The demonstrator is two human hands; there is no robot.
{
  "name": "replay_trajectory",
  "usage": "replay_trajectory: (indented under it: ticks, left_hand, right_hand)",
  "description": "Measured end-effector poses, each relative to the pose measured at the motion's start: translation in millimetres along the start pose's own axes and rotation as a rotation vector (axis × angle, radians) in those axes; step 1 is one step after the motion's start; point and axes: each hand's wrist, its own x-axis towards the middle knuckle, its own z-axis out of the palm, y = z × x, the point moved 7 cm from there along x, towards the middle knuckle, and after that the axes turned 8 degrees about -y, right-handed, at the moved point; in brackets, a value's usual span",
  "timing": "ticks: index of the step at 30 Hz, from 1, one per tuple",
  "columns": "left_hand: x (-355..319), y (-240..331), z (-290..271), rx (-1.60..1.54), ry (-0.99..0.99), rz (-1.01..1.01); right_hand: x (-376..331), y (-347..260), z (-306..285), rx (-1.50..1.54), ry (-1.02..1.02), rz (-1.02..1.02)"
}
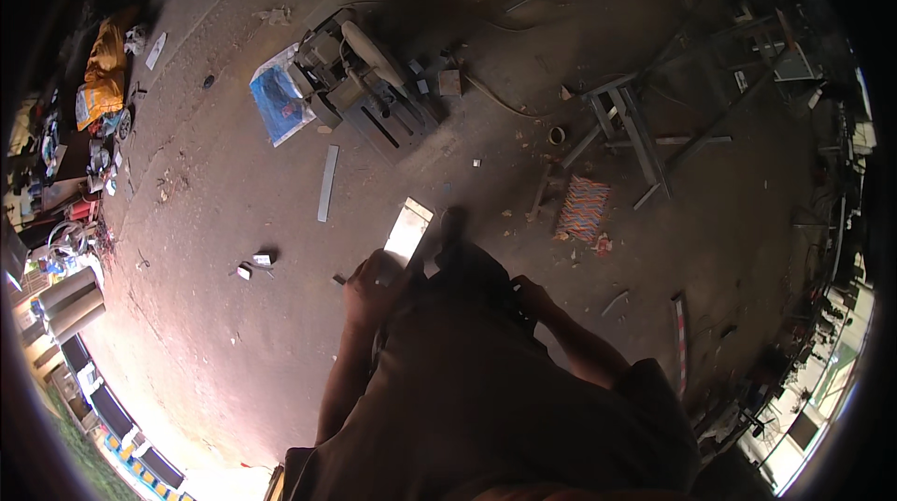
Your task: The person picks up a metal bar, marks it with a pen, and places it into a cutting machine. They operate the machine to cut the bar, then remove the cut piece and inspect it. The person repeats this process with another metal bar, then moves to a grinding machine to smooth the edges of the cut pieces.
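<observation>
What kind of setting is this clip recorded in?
Most likely a metalworking or welding workshop: a chop saw sits on the bare dirt floor, with cut metal strips and welded steel frames lying about.

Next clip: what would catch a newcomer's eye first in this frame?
Probably the bright metal plate on the dirt floor at centre, just beyond the left hand, with the right hand on a dark tool beside it. Further up sits a grey cut-off saw with a blue sheet to its left; a striped cushion lies to the right.
</observation>
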Motion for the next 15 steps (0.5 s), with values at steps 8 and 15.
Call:
replay_trajectory:
  ticks: [8,15]
  left_hand:
    - [22.2,-47.2,-14.7,-0.102,-0.077,-0.022]
    - [104.7,-196.3,12.7,-0.005,-0.175,-0.094]
  right_hand:
    - [4.5,-24.3,8.6,-0.464,-0.057,0.065]
    - [49.3,-180.7,-63.8,-0.416,0.308,-0.212]
